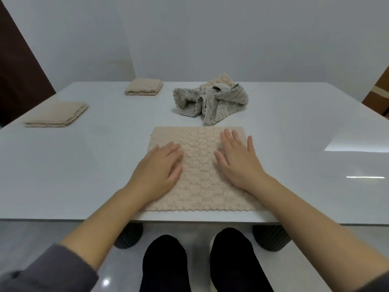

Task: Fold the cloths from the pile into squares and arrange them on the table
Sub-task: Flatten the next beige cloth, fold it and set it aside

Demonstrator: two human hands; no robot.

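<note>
While both palms lie flat, fingers straight, left hand (pixel 159 165) and right hand (pixel 240 163) sit side by side on the beige cloth (pixel 200 182), spread near-square at lower centre; either hand looks equally near its edges.

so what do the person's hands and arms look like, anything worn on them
The left hand and right hand are bare: no gloves, rings or watch show. A dark grey sleeve sits pushed up the left arm, and both forearms are bare.
</note>
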